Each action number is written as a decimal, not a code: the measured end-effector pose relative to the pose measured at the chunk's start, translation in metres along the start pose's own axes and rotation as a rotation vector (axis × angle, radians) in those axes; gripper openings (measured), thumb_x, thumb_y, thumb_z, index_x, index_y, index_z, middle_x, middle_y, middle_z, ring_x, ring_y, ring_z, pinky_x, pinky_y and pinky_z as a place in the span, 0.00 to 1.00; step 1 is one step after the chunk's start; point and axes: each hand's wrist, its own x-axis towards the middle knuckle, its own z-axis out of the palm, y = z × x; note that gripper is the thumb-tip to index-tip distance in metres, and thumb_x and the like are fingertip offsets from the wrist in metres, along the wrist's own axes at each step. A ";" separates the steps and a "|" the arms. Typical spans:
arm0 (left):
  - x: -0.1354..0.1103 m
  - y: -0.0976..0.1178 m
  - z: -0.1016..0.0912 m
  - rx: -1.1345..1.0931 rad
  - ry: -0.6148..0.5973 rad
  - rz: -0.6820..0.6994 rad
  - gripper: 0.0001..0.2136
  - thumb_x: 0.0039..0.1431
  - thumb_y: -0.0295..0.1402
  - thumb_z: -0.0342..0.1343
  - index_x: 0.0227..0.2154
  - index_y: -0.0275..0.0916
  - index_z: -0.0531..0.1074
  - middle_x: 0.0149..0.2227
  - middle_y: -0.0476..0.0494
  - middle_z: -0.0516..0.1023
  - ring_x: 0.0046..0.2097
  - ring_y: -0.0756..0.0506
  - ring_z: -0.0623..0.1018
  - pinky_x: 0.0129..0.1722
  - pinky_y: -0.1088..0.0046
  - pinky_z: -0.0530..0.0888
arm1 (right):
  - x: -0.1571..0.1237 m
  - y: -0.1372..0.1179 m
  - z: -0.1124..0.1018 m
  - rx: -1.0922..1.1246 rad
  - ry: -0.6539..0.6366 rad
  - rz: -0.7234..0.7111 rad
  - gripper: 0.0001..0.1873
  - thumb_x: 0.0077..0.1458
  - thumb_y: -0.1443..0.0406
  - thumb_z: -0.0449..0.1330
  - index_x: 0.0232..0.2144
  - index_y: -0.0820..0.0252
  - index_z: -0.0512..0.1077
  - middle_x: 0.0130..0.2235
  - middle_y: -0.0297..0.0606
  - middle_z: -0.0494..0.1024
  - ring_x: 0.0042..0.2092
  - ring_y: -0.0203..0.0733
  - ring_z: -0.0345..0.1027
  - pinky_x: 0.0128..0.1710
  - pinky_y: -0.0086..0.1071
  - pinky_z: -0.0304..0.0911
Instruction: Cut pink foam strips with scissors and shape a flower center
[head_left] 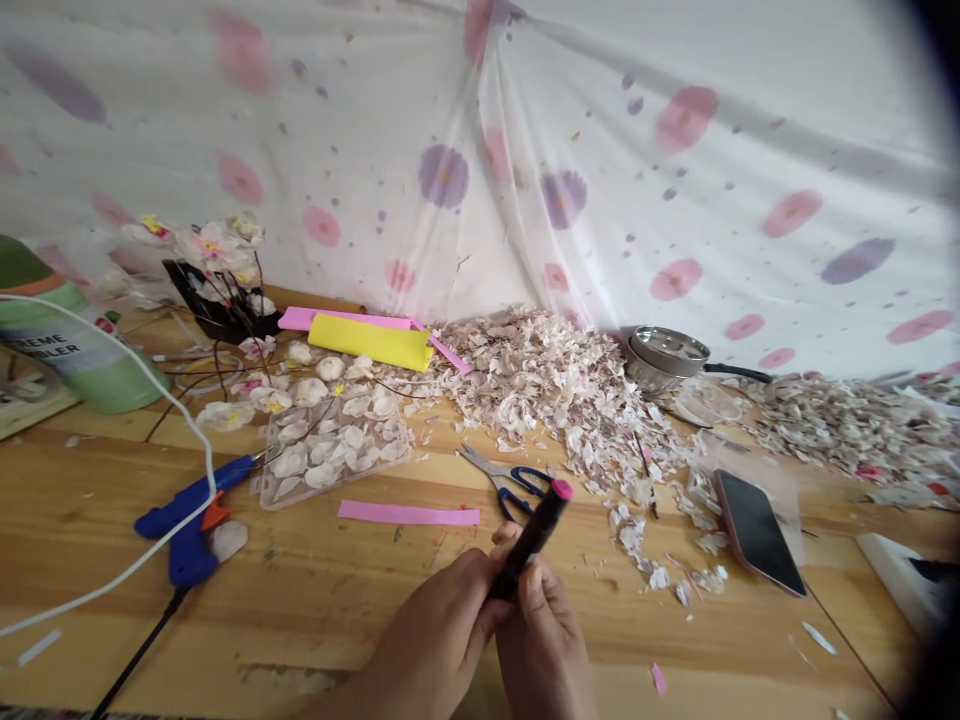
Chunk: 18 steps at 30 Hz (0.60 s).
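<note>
Far off to the left of the left hand, a green tumbler lying on the wooden bench, with a white cable looping across in front. Nearer, still left and a little beyond the hand, a blue glue gun resting on its side. Beyond that, a clear tray filled with pale petals, and farther back a pot of artificial blossoms beside a yellow foam sheet. Just beyond the left hand, a pink strip lying flat. Left hand closed around the lower end of a black marker, fingers wrapped on the barrel. Marker tilted up and to the right, pink cap at the top. Right hand likewise closed on the same barrel, pressed against the left, thumb along the side. Just beyond the marker's tip, blue-handled scissors lying on the bench. Beyond and to the right of the right hand, a wide heap of petal scraps, then a steel pan at the back. To the right of the right hand, a dark phone lying face up.
</note>
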 end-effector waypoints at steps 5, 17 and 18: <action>-0.007 0.006 -0.005 -0.005 -0.107 -0.038 0.14 0.63 0.34 0.44 0.48 0.44 0.70 0.43 0.39 0.79 0.45 0.40 0.77 0.47 0.65 0.71 | 0.006 -0.027 -0.007 -0.388 -0.043 -0.074 0.20 0.46 0.49 0.70 0.23 0.59 0.72 0.23 0.32 0.69 0.26 0.36 0.61 0.27 0.27 0.59; -0.013 0.041 -0.023 -0.195 -0.168 -0.195 0.13 0.61 0.45 0.51 0.38 0.45 0.76 0.37 0.46 0.78 0.40 0.43 0.73 0.45 0.69 0.67 | -0.001 -0.046 -0.006 -0.416 0.202 -0.166 0.22 0.57 0.51 0.60 0.20 0.59 0.67 0.13 0.23 0.56 0.14 0.28 0.45 0.14 0.24 0.41; -0.016 0.036 -0.021 -0.252 -0.146 -0.220 0.13 0.59 0.46 0.53 0.37 0.45 0.76 0.34 0.48 0.77 0.36 0.44 0.73 0.42 0.71 0.67 | 0.003 -0.060 -0.010 -0.445 0.279 -0.288 0.20 0.55 0.54 0.62 0.18 0.59 0.68 0.13 0.24 0.58 0.14 0.29 0.47 0.12 0.24 0.41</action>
